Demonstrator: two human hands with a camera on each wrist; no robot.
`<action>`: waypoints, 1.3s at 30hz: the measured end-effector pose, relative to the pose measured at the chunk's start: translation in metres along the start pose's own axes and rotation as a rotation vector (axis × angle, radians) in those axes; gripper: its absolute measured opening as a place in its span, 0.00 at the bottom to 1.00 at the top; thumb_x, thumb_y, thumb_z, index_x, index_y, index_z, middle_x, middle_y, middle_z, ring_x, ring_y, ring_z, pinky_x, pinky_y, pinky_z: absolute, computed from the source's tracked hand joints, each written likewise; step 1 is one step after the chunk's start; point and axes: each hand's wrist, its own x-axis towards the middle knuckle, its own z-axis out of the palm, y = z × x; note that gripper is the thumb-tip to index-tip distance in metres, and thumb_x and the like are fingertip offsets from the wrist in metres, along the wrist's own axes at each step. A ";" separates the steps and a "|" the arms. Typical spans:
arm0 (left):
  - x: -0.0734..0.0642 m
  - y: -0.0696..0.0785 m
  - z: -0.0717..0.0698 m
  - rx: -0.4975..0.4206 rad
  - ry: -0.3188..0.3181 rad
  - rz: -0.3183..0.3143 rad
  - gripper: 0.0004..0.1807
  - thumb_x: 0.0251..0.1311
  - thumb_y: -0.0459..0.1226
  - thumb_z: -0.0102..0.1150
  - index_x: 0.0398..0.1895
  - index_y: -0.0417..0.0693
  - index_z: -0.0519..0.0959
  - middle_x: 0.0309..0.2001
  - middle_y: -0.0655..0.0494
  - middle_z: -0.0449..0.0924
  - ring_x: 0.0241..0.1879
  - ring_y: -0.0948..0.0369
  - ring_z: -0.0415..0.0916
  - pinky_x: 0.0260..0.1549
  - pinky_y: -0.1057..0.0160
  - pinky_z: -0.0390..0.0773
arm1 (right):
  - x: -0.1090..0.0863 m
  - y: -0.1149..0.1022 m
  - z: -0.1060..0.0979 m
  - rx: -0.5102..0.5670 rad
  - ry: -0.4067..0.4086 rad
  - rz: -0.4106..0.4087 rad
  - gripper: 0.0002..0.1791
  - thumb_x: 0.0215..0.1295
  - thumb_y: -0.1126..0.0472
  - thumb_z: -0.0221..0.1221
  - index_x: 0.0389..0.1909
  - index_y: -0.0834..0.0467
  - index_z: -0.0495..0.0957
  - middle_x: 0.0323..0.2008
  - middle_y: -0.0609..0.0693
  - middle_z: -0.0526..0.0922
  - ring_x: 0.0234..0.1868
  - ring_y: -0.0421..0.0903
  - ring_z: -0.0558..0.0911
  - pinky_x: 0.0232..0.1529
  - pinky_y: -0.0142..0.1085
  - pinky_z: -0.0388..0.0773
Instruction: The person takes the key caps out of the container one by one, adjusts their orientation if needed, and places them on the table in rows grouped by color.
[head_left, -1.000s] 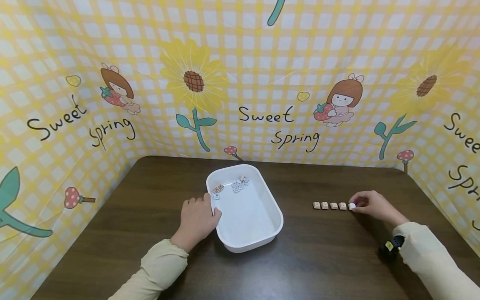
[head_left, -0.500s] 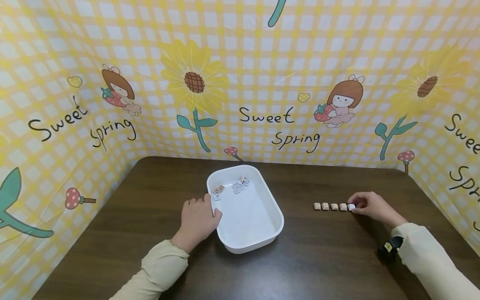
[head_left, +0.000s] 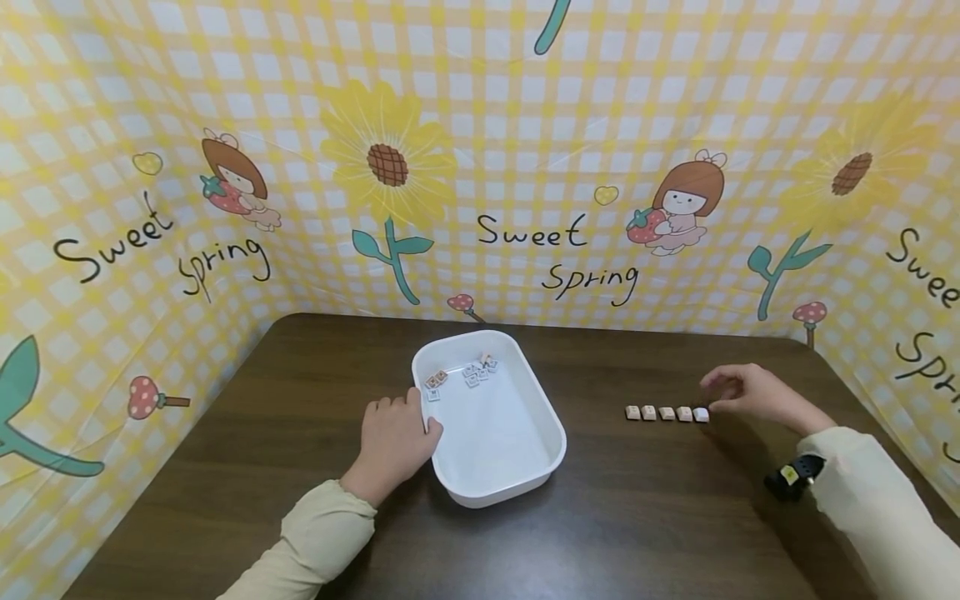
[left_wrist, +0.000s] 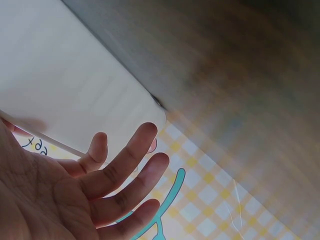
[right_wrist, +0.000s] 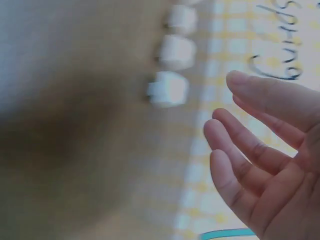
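A row of several small keycaps [head_left: 667, 413] lies on the table at the right. The rightmost one, a whiter keycap [head_left: 701, 415], is blurred in the right wrist view. My right hand [head_left: 757, 398] hovers just right of and above it, fingers loosely bent and apart, with nothing between them. At the left rim of the white plastic basin [head_left: 495, 450], my left hand [head_left: 393, 442] pinches the wall, thumb over the edge and other fingers outside. In the left wrist view those fingers [left_wrist: 127, 157] lie against or near the outer wall. Several more keycaps [head_left: 476, 372] lie in the basin's far end.
The dark wooden table [head_left: 622, 517] runs back to a yellow checked cloth [head_left: 525, 167] that hangs behind and at both sides. A black wrist device [head_left: 795, 477] sits at the right sleeve.
My right hand has let go of the white keycap and lifted slightly up and to the right. That keycap first slid left against the row. The left hand and basin stay put.
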 end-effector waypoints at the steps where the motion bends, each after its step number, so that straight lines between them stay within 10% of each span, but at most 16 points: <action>1: 0.000 0.000 0.000 0.000 -0.002 0.000 0.20 0.53 0.46 0.53 0.37 0.35 0.73 0.24 0.43 0.77 0.26 0.49 0.71 0.31 0.53 0.70 | 0.001 -0.005 -0.005 -0.016 -0.002 -0.007 0.17 0.55 0.64 0.64 0.45 0.67 0.77 0.42 0.64 0.82 0.32 0.35 0.81 0.33 0.30 0.77; 10: 0.000 0.000 0.000 -0.001 -0.008 -0.005 0.21 0.53 0.46 0.53 0.36 0.35 0.73 0.24 0.43 0.77 0.26 0.49 0.71 0.31 0.53 0.69 | 0.041 -0.093 -0.029 -0.078 0.036 -0.192 0.12 0.57 0.63 0.63 0.41 0.63 0.80 0.37 0.55 0.85 0.33 0.39 0.81 0.38 0.35 0.79; 24: 0.000 -0.001 0.002 -0.003 -0.008 -0.005 0.21 0.53 0.47 0.54 0.37 0.35 0.73 0.23 0.44 0.76 0.26 0.50 0.70 0.31 0.53 0.69 | 0.139 -0.238 0.028 -0.034 -0.095 -0.389 0.10 0.60 0.60 0.61 0.41 0.58 0.81 0.39 0.51 0.84 0.40 0.45 0.82 0.45 0.37 0.78; 39: 0.000 -0.002 0.002 0.002 -0.032 -0.004 0.23 0.54 0.48 0.53 0.40 0.35 0.74 0.27 0.42 0.79 0.31 0.47 0.74 0.37 0.50 0.71 | 0.217 -0.252 0.139 0.182 -0.198 -0.218 0.14 0.56 0.66 0.63 0.45 0.59 0.81 0.44 0.53 0.84 0.45 0.46 0.82 0.46 0.32 0.78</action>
